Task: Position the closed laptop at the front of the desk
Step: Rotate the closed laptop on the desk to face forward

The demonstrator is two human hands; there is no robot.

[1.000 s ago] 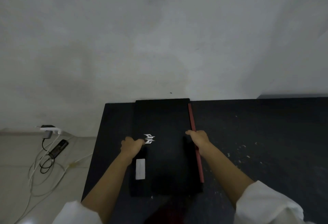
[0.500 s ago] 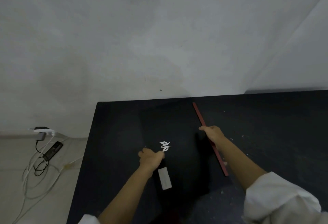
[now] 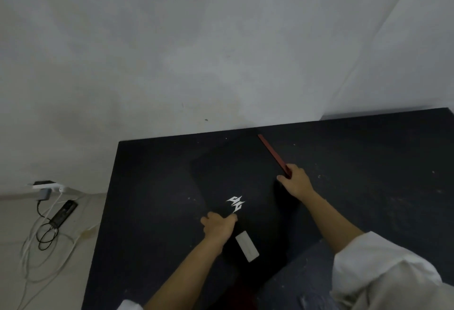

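Gripping one closed black laptop from both sides, two bare hands hold it over a single black desk. The left hand is clenched on the laptop's near-left edge, thumb lying on the lid just below the one white angular logo; just behind that hand, toward the person, sits one pale rectangular sticker on the lid. The right hand is curled over the opposite long edge, its fingers wrapped round the one red strip that runs along that side and stretches away beyond the hand toward the wall. The laptop lies turned at an angle to the desk's edges, between the two hands, its far corner close to the desk's back edge; whether it rests flat on the desk or is lifted clear cannot be told against the equally dark surface. Two white sleeves show at the bottom. Well to the left of the left hand, down on the floor, lie one white power strip, one dark oblong device, and a tangle of white and black cables.
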